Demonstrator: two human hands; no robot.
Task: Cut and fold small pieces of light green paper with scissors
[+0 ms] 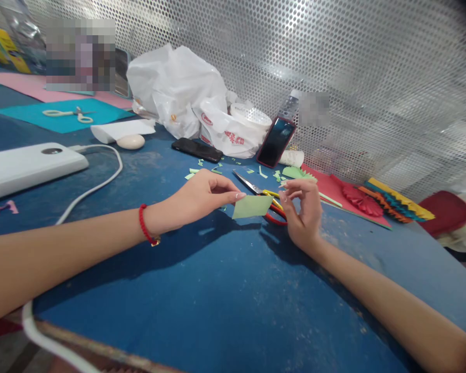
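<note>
A small piece of light green paper (252,206) is pinched at its left corner between the thumb and fingers of my left hand (202,199), above the blue table. To the right of the paper is my right hand (305,212), fingers loosely bent and thumb a little apart from them, with nothing seen between. Behind the paper, a pair of scissors (248,182) with red and yellow handles lies on the table, partly hidden by the paper and my right hand. Small green paper scraps (263,172) are scattered behind the scissors. A green pleated paper piece (297,173) lies beyond my right hand.
A black phone (197,149), a white plastic bag (178,83) and a propped phone (276,141) stand at the back. Left are a white power bank (34,168) with a cable and white scissors (68,112) on blue paper. Folded coloured paper (399,199) lies right.
</note>
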